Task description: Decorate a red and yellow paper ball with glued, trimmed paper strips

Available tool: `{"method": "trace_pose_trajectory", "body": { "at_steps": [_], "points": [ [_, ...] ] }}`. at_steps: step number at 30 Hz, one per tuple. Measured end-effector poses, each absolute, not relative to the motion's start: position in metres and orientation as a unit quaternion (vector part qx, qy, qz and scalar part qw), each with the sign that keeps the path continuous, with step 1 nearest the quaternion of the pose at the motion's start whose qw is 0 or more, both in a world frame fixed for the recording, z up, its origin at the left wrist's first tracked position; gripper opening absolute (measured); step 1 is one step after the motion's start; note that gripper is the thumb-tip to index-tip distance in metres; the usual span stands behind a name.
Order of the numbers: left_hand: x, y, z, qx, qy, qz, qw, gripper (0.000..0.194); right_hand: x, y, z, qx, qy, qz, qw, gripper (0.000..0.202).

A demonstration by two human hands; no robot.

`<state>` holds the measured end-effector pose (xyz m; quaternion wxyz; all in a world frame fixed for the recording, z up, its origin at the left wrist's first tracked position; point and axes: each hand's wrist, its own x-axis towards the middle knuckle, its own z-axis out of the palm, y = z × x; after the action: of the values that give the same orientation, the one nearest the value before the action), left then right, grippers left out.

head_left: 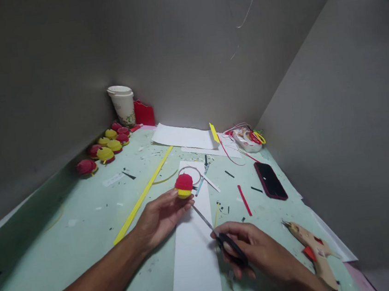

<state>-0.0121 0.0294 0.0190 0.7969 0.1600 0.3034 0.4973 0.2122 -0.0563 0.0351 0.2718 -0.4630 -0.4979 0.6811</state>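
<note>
Between the fingertips of my left hand [162, 216] is a small domed paper piece [183, 183], red on top with a yellow fringed band below. A few short black strips stick out at its right side. My right hand [242, 247] is wrapped round the black handles of a pair of scissors [204, 217]. The blades look closed together, and their tip points up and left, close to the left fingertips. Both hands are over a long white paper strip [195, 266] on the pale green table.
Several red and yellow domed pieces [105, 155] sit at the left, before a paper cup [123, 106]. A long yellow strip [144, 194] lies left of the hands. At the right are a phone [270, 180] and a glue gun [313, 249]. White paper [184, 136] lies near the wall.
</note>
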Motion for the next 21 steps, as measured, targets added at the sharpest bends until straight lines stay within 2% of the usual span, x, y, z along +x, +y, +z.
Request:
{"method": "trace_pose_trajectory", "body": {
  "at_steps": [4, 7, 11, 13, 18, 21],
  "points": [
    [-0.011, 0.028, 0.019, 0.157, 0.311, 0.492, 0.798, 0.018, 0.212, -0.063, 0.054, -0.533, -0.603, 0.556, 0.209, 0.028],
    [-0.010, 0.027, 0.018, 0.168, 0.308, 0.473, 0.808, 0.018, 0.216, -0.070, 0.067, -0.563, -0.684, 0.436, 0.157, 0.034],
    [-0.010, 0.027, 0.018, 0.162, 0.305, 0.484, 0.804, 0.017, 0.229, -0.076, 0.078, -0.576, -0.701, 0.400, 0.128, 0.042],
    [-0.011, 0.028, 0.018, 0.159, 0.309, 0.496, 0.796, 0.018, 0.233, -0.077, 0.082, -0.585, -0.696, 0.393, 0.138, 0.043],
    [-0.010, 0.028, 0.018, 0.177, 0.312, 0.483, 0.798, 0.019, 0.224, -0.073, 0.081, -0.589, -0.718, 0.280, 0.244, 0.040],
    [-0.009, 0.027, 0.020, 0.190, 0.307, 0.481, 0.799, 0.020, 0.214, -0.073, 0.071, -0.560, -0.751, 0.244, 0.249, 0.041]
  ]
}}
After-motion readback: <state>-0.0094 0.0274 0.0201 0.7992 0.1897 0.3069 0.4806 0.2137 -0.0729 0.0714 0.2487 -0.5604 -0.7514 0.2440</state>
